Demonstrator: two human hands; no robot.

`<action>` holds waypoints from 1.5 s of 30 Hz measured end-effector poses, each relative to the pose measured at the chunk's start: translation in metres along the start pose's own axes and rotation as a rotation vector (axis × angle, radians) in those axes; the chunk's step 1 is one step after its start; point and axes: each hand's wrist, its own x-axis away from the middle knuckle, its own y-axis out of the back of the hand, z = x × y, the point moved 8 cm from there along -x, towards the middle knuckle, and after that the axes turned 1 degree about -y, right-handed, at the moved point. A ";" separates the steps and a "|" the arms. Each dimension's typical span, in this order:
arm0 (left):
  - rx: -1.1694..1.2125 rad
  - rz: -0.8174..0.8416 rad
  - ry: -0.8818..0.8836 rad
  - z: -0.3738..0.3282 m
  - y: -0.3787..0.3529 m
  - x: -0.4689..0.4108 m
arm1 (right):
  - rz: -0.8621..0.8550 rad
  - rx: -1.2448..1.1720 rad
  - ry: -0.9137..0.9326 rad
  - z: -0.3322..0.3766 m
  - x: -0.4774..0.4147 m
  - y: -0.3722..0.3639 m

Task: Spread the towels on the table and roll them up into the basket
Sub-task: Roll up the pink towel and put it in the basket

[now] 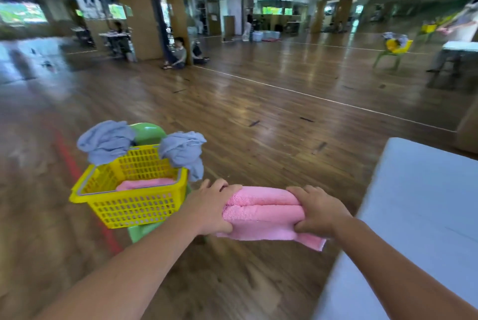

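Towel [261, 212], rolled, lies crosswise, apparently level, left hand [212, 207] and right hand [319, 212] clamping its ends.

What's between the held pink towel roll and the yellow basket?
Head view: only the left hand, gripping the left end of the pink towel roll, next to the yellow basket. Nothing else.

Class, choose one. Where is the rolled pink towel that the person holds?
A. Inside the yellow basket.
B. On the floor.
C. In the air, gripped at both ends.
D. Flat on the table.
C: the left hand and right hand each grip one end of the rolled pink towel, above the floor between the yellow basket and the table.
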 end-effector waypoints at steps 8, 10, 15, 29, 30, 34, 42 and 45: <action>0.008 0.005 0.198 0.201 0.003 0.036 | 0.078 -0.020 0.203 0.170 -0.143 -0.036; 0.013 0.013 0.243 0.241 -0.004 0.038 | 0.098 -0.016 0.248 0.201 -0.177 -0.045; 0.001 0.057 0.335 0.345 -0.024 0.022 | 0.137 -0.016 0.370 0.268 -0.278 -0.080; 0.056 0.184 0.475 0.581 -0.082 -0.063 | 0.317 -0.024 0.428 0.394 -0.511 -0.179; 0.054 0.193 0.455 0.595 -0.092 -0.070 | 0.330 -0.027 0.407 0.399 -0.521 -0.192; 0.079 0.250 0.356 0.649 -0.133 -0.098 | 0.387 -0.102 0.264 0.412 -0.549 -0.246; 0.124 0.412 0.215 0.699 -0.213 -0.134 | 0.521 -0.069 0.045 0.417 -0.570 -0.317; 0.138 0.468 0.218 0.709 -0.240 -0.138 | 0.574 -0.045 0.014 0.415 -0.581 -0.341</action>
